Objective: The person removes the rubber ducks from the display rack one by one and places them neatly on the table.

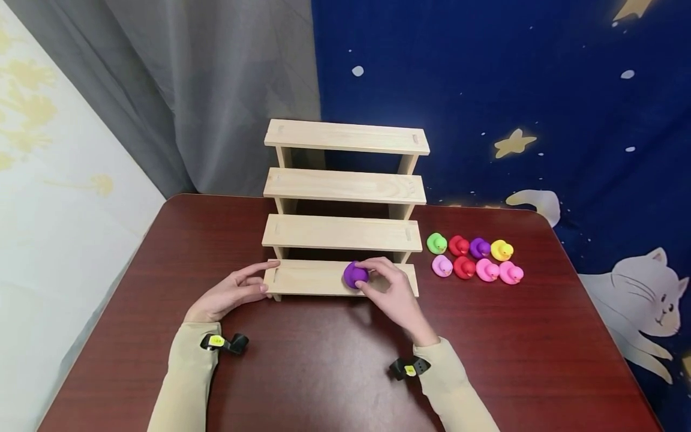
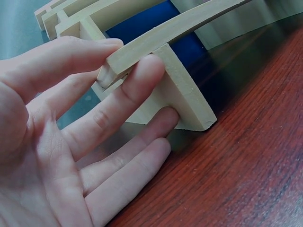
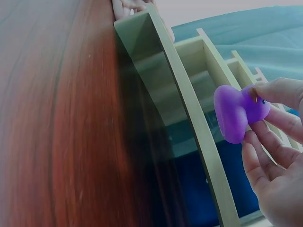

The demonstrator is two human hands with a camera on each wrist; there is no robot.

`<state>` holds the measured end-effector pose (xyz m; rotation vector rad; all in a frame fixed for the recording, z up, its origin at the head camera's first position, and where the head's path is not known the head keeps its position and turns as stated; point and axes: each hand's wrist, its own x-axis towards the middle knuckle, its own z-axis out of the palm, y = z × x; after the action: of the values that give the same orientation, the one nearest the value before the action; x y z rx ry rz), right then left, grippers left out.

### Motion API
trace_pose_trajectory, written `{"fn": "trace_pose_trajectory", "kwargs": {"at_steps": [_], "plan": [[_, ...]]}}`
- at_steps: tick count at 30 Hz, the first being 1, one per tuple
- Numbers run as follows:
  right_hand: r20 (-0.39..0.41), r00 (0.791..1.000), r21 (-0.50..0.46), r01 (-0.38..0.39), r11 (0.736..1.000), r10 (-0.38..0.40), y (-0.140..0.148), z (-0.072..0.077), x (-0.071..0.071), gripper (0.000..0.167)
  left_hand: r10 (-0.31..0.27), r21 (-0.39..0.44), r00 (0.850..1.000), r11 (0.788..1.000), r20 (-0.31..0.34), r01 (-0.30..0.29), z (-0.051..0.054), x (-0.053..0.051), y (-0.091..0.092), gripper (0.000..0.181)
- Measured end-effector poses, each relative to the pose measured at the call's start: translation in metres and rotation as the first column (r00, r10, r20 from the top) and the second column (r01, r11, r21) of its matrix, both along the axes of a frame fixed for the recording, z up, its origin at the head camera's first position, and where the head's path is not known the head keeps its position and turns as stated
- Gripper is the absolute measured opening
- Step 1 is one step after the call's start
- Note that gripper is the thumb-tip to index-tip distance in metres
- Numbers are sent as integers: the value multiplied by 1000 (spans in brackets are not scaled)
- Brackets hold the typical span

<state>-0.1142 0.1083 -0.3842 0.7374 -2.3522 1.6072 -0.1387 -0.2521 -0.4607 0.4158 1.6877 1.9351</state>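
Note:
A purple rubber duck is pinched between the thumb and fingers of my right hand, over the right half of the lowest step of a wooden stepped shelf. From the right wrist view, the duck is held by its head end, its rounded body pointing away from the hand; whether it touches the board cannot be told. My left hand grips the left end of that same step. Close up, the left hand's fingers lie against the board's end and below it, near the upright support.
Right of the shelf, two rows of small rubber ducks lie on the dark red table: a green duck, a yellow duck, another purple duck, red ones and pink ones. Three higher steps rise behind, before grey and blue curtains.

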Motion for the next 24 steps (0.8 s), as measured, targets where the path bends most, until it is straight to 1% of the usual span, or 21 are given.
{"fn": "trace_pose_trajectory", "kwargs": {"at_steps": [10,16,20,24], "plan": [[-17,998,6,62,998,-62,29,-4,3,31,3,-2,1000,1000,7,-3,0,-1,-1,57],[-7,995,18,97,995,-96,44,-3,5,31,12,-8,1000,1000,16,-12,0,-1,-1,56],[-23,994,27,108,994,-108,53,-3,7,31,17,-9,1000,1000,15,-16,0,0,0,56],[-36,989,47,142,989,-141,63,-3,9,32,17,-10,1000,1000,15,-17,0,1,1,57]]}}
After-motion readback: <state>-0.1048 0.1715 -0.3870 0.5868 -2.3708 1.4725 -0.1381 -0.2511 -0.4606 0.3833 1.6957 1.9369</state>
